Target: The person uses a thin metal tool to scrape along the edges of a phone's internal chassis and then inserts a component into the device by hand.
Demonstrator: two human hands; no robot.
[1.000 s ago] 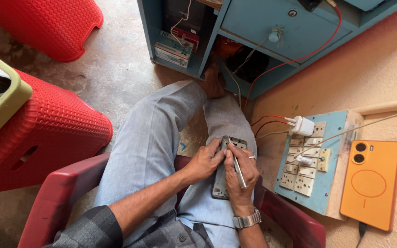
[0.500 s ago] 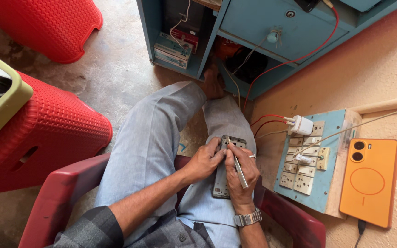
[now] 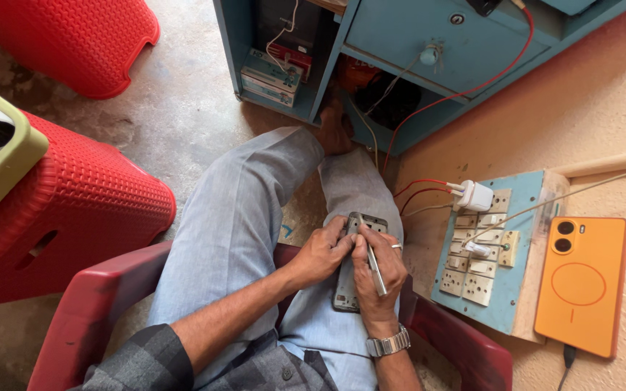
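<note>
Person seated in a red plastic chair point(image 3: 96, 311), legs in light blue trousers stretched toward a blue cabinet point(image 3: 429, 51). An opened phone point(image 3: 349, 271), back cover off, lies on the right thigh between the two hands. Left hand point(image 3: 320, 253) is curled around the phone's left edge, fingers on its upper part, steadying it. Right hand point(image 3: 378, 271) is closed around a thin metal tool point(image 3: 376, 269), held pen-fashion with the tip over the phone's upper half; whether the tip touches cannot be told. Wristwatch point(image 3: 387, 342) on the right wrist. Just right of the right hand: a blue switchboard point(image 3: 516, 217) with sockets and a white charger plug point(image 3: 474, 195). Further right, an orange phone point(image 3: 581, 282) lies flat. Left of the left hand, well apart: a red stool point(image 3: 74, 210).
</note>
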